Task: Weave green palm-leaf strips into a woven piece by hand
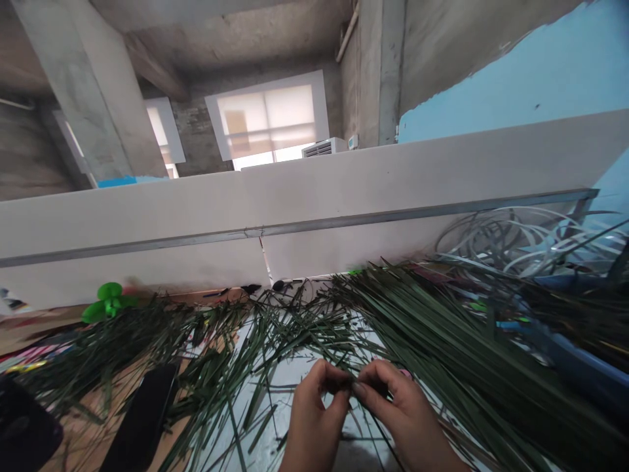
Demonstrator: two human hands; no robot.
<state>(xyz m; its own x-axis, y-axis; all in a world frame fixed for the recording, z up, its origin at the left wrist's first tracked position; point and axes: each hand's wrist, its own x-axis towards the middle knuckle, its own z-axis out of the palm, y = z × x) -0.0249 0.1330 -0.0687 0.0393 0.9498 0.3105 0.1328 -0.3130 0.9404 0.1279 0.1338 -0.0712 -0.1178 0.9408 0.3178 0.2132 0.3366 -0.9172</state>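
Observation:
At the front middle, my left hand and my right hand meet with thumbs and forefingers pinched. Between the fingertips is a small piece of dark leaf strip, mostly covered, so its shape is hard to make out. Thin dark strips trail below the hands over a whitish work surface. Beside my right hand lies a thick bundle of long green leaves, fanning from the back toward the lower right. Cut leaf pieces are scattered to the left of my left hand.
A black phone-like slab lies at the left, near a dark object at the edge. Behind them stands a bright green item with round lobes. A blue bin and coiled pale strips are at right. A white partition closes the back.

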